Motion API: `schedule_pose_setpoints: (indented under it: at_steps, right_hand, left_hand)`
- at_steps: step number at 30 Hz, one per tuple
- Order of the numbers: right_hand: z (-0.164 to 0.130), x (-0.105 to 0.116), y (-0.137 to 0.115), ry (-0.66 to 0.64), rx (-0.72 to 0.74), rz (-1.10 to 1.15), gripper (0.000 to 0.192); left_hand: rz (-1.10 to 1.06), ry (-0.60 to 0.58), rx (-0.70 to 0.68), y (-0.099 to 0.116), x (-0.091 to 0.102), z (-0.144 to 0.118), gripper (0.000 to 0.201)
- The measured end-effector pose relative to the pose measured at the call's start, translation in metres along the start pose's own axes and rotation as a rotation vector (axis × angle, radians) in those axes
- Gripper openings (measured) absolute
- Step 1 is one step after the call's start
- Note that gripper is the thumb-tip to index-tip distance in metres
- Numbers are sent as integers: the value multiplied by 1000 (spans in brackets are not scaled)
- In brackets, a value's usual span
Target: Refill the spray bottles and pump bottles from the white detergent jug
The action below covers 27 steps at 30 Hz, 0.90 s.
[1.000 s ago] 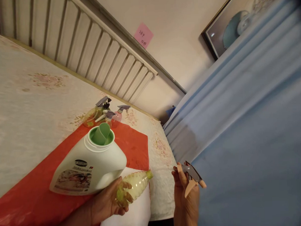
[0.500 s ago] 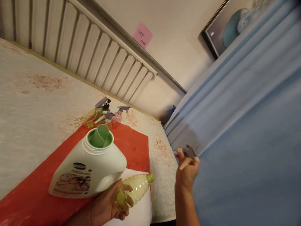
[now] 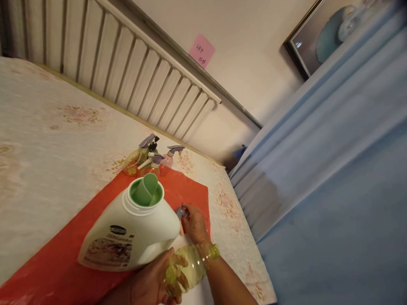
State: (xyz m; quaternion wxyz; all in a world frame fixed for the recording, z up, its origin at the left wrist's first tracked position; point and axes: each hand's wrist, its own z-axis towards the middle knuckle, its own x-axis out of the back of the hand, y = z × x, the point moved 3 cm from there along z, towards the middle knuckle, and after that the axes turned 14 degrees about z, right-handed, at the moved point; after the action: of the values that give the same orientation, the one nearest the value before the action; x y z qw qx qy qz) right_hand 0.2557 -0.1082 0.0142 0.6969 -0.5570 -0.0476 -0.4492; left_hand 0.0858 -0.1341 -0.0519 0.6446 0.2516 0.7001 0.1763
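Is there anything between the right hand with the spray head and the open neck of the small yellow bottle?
Partly: the right forearm crosses over the bottle's neck. The right hand holds the grey spray head beside the big white detergent jug, above the bottle the left hand holds.

- One large white plastic detergent jug [image 3: 133, 235] with a green pour spout is lying on the cloth.
- One clear yellowish plastic bottle [image 3: 190, 268], uncapped, is showing.
- One grey spray-trigger head [image 3: 181, 211] is showing, apart from any bottle.
- Three small trigger spray bottles [image 3: 152, 156] are standing grouped at the far edge of the cloth.
- One red cloth [image 3: 185, 193] is covering part of the bed.
- One pink sticky note [image 3: 201, 51] is sticking to the wall.
- One framed picture [image 3: 322, 32] is hanging.
- Two hands are showing: left hand [image 3: 154, 283], right hand [image 3: 194, 224].
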Motion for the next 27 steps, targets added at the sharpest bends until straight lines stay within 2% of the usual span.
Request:
schedule_pose_setpoints:
  at_steps: [5,8,11,14,17,19,21,27]
  right_hand:
    - [0,-6,10,1,-65,52,31]
    - [-6,5,9,57,-122,130,30]
    - [-24,24,3,102,-205,248,29]
    - [-55,42,-9,94,-291,398,31]
    - [-91,55,-24,143,-357,532,36]
    - [-111,60,-34,204,-419,751,34]
    - [-124,61,-47,206,-439,875,36]
    - [-128,61,-83,158,-370,779,43]
  left_hand:
    - [7,5,0,-1,1,1,64]
    - [1,9,-5,0,0,0,62]
    - [-9,-7,-8,1,0,-1,61]
    - [-16,-18,-20,1,-1,-1,58]
    - [-19,-14,-27,2,-3,-2,55]
    - [-18,-23,-38,3,-5,-3,55]
    - [-11,-44,-60,4,-7,-4,57]
    - [89,-130,-110,10,-12,-13,57]
